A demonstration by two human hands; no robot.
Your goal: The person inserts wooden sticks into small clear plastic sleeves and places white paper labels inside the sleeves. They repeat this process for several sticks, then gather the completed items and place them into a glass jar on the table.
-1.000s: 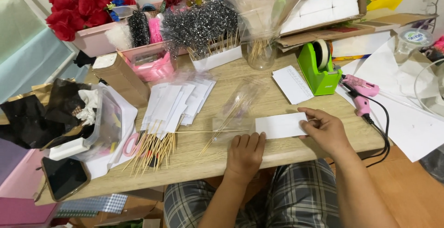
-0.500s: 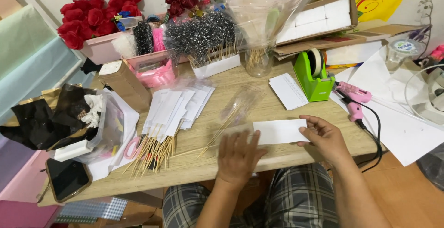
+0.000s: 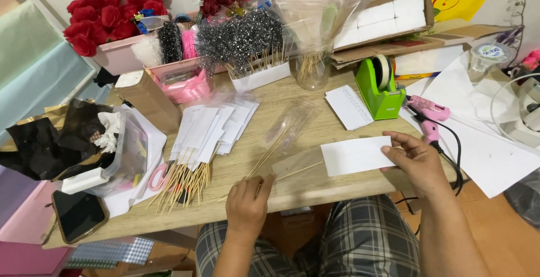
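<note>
We're looking down at a wooden table (image 3: 315, 187), and right of centre sits the white paper slip (image 3: 355, 155): a plain, flat rectangle, long side running left to right, lying on the tabletop over a clear plastic sleeve (image 3: 295, 161). The right hand (image 3: 413, 161) has it by its right end, thumb and fingertips pinched closed on that short edge, the rest of the slip stretching away to the left, free of the fingers. Lower centre, the left hand (image 3: 247, 206) rests at the near table edge, fingers curled closed around the bottom end of a thin wooden skewer (image 3: 269, 152), which slants up and right toward a crinkled clear wrapper. Skewer and slip lie near each other but apart. Left of the hand, we see a fanned pile of skewers (image 3: 183, 178) beneath a spread of white slips (image 3: 214, 128). Upper right of centre stands a green tape dispenser (image 3: 379, 88), with a pink glue gun (image 3: 427, 111) just beside it.
</note>
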